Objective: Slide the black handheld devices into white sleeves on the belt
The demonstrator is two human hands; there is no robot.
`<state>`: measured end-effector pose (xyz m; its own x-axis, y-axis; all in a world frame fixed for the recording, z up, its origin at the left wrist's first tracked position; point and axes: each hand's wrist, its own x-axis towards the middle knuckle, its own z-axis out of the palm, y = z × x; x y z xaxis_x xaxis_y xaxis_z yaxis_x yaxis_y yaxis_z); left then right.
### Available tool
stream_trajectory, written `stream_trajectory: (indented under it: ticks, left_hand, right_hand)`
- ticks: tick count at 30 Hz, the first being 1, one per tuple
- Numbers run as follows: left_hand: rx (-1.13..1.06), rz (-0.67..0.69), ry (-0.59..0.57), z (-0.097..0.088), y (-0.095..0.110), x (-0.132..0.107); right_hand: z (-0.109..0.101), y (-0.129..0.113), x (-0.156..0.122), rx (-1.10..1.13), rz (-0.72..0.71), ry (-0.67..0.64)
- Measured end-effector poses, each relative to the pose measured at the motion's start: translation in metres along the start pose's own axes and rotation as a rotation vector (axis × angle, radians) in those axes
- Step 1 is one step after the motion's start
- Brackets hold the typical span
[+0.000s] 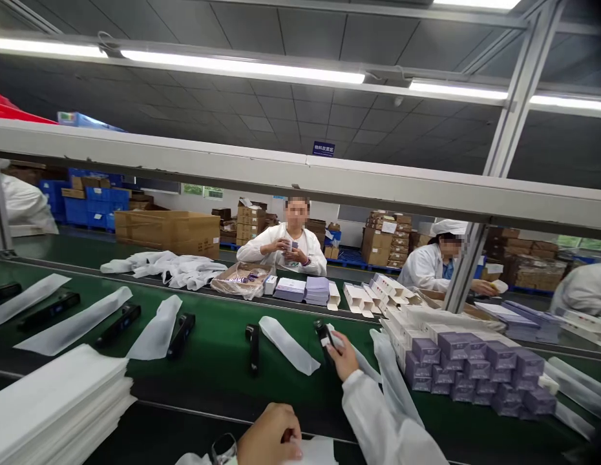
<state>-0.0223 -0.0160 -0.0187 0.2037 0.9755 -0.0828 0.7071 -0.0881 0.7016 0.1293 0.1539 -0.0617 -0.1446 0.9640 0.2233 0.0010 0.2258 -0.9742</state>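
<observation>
My right hand [344, 357] reaches over the green belt, its fingers closed round a slim black handheld device [323, 333] with a pale label on its side. Low in the view, my left hand [270, 434] is curled, thumb and fingers at the edge of a white sheet or sleeve [316, 451] that runs out of the picture. Another black device [253, 349] lies left of my right hand, beside a translucent white sleeve [288, 345]. Farther left, several more devices alternate with sleeves, such as this device [119, 324] and this sleeve [156, 328].
A stack of white sheets [58, 407] stands at the lower left. Purple-ended boxes [475, 368] are piled to the right. Across the belt [208, 371], a co-worker [295, 248] holds a small item behind a plastic-lined tray [242, 279]. A metal beam [300, 169] crosses above.
</observation>
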Motion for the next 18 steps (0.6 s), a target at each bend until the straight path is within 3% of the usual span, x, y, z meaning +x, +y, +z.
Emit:
stream_trajectory:
  ticks: [5, 9, 18]
  left_hand:
    - [0.07, 0.25, 0.04, 0.007, -0.001, -0.001]
    - [0.158, 0.312, 0.08, 0.011, -0.007, -0.002]
    - [0.148, 0.348, 0.139, 0.007, -0.004, -0.003]
  right_hand:
    - [-0.024, -0.046, -0.026, 0.464, 0.147, -0.068]
    - [-0.031, -0.072, -0.05, 0.511, 0.156, -0.203]
    - [-0.01, -0.059, -0.067, 0.369, 0.221, -0.305]
